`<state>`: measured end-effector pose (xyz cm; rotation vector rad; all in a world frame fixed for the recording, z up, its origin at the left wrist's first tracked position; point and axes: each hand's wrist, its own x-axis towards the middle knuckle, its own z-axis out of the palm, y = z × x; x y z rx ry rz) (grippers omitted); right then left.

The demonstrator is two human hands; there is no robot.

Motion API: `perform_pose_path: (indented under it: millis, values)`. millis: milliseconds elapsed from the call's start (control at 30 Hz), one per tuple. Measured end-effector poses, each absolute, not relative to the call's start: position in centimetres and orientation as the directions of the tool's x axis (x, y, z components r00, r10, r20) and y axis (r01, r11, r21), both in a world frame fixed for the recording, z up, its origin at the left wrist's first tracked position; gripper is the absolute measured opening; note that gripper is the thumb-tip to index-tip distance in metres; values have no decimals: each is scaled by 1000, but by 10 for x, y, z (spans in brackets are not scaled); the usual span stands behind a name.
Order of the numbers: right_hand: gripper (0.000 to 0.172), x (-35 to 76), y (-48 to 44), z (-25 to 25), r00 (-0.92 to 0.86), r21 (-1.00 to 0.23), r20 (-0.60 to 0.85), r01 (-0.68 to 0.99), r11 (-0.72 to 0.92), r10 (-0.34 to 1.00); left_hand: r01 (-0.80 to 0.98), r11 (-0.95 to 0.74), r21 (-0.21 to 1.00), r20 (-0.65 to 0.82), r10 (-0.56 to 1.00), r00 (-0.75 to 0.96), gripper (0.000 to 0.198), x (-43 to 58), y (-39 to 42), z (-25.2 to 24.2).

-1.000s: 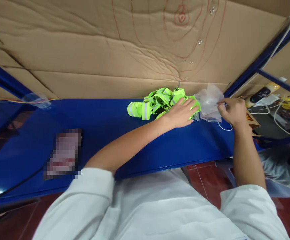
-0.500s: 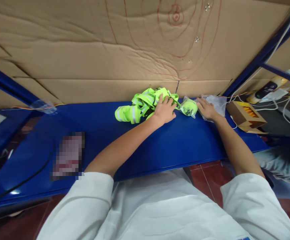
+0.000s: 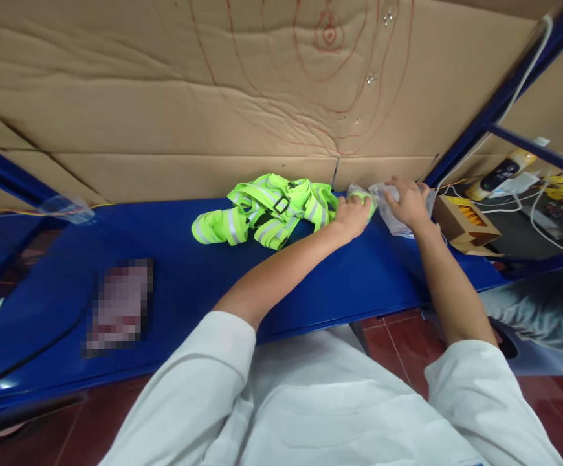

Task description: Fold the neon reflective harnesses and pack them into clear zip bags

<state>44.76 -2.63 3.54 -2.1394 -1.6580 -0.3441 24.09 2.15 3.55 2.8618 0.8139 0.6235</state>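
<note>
A heap of neon-yellow straps with grey reflective bands [image 3: 266, 210] lies at the back of the blue table [image 3: 204, 278], against the cardboard wall. My left hand [image 3: 352, 217] reaches past the heap's right end and closes on a small bagged yellow bundle [image 3: 362, 197]. Just to the right, my right hand [image 3: 408, 202] grips the crumpled clear plastic bag [image 3: 391, 210] with curled fingers. Both hands meet at the bag, near the table's back right corner.
A dark flat device [image 3: 119, 304] with a black cable [image 3: 29, 356] lies on the table at the left. A small clear bag [image 3: 65, 207] sits far left. An open cardboard box [image 3: 463, 223] and white cables [image 3: 509, 207] lie to the right, beyond blue frame bars [image 3: 495, 116].
My left hand left the strap heap and moved right onto the small bagged bundle. My right hand, flat on the plastic half a second ago, now curls around it.
</note>
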Motion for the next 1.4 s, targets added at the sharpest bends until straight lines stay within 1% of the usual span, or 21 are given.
perform_pose_path:
  millis: [67, 100, 200, 300, 367, 433, 500, 600, 667, 767, 900, 967, 1000, 1067, 1100, 1167, 1233, 1267, 1333, 1400]
  values:
    - [50, 444, -27, 45, 260, -177, 464, 964, -198, 847, 476, -864, 166, 341, 503, 794, 43, 237, 23, 33]
    - [51, 443, -26, 49, 256, -207, 486, 963, -175, 836, 463, -875, 141, 340, 482, 807, 40, 231, 23, 33]
    - [59, 438, -20, 55, 251, -368, 506, 928, -57, 825, 412, -908, 73, 349, 411, 843, 40, 198, 16, 40]
    - [69, 422, -16, 56, 201, -549, 420, 833, 71, 885, 390, -921, 6, 391, 361, 846, 42, 160, 6, 47]
    - [73, 405, -17, 59, 140, -668, 330, 733, 126, 934, 404, -912, -63, 461, 333, 823, 40, 137, 4, 47]
    - [70, 387, -21, 64, 83, -756, 274, 635, 161, 958, 441, -892, -98, 510, 335, 792, 37, 116, 5, 44]
    - [61, 370, -28, 72, 51, -807, 248, 564, 177, 967, 467, -879, -102, 519, 353, 778, 35, 98, 9, 39]
    - [53, 348, -38, 81, 22, -869, 156, 479, 126, 988, 504, -858, -100, 527, 384, 758, 32, 72, 10, 32]
    - [52, 334, -44, 83, -4, -902, 60, 428, 56, 998, 528, -844, -96, 548, 398, 736, 31, 55, 5, 29]
    - [52, 312, -51, 78, -59, -921, -53, 389, -26, 997, 532, -842, -83, 580, 394, 714, 32, 25, -10, 27]
    - [54, 283, -63, 61, -210, -931, -244, 323, -168, 947, 560, -822, -103, 601, 397, 694, 30, -15, -36, 21]
    - [50, 270, -71, 54, -267, -940, -281, 270, -208, 922, 581, -806, -117, 621, 397, 676, 28, -30, -46, 15]
    - [48, 264, -76, 51, -277, -947, -278, 239, -214, 920, 595, -797, -105, 628, 411, 661, 28, -37, -52, 12]
    - [43, 253, -86, 46, -296, -962, -260, 157, -222, 919, 630, -776, -23, 604, 492, 627, 30, -46, -62, 7]
    - [41, 247, -92, 44, -305, -968, -248, 100, -228, 920, 636, -771, 37, 555, 545, 629, 32, -49, -67, 6]
    - [35, 236, -105, 41, -296, -974, -206, -31, -225, 933, 619, -772, 142, 409, 616, 674, 32, -54, -79, 7]
    - [28, 226, -118, 38, -231, -977, -139, -125, -171, 963, 568, -799, 197, 295, 601, 743, 27, -56, -89, 11]
    - [24, 221, -125, 36, -190, -980, -106, -145, -135, 976, 543, -813, 210, 276, 583, 764, 22, -56, -93, 14]
    - [18, 211, -138, 32, -147, -987, -53, -144, -74, 988, 521, -821, 235, 321, 571, 756, 11, -55, -98, 17]
    - [20, 203, -148, 27, -140, -989, 1, -147, -19, 990, 511, -811, 284, 400, 585, 706, 5, -53, -100, 18]
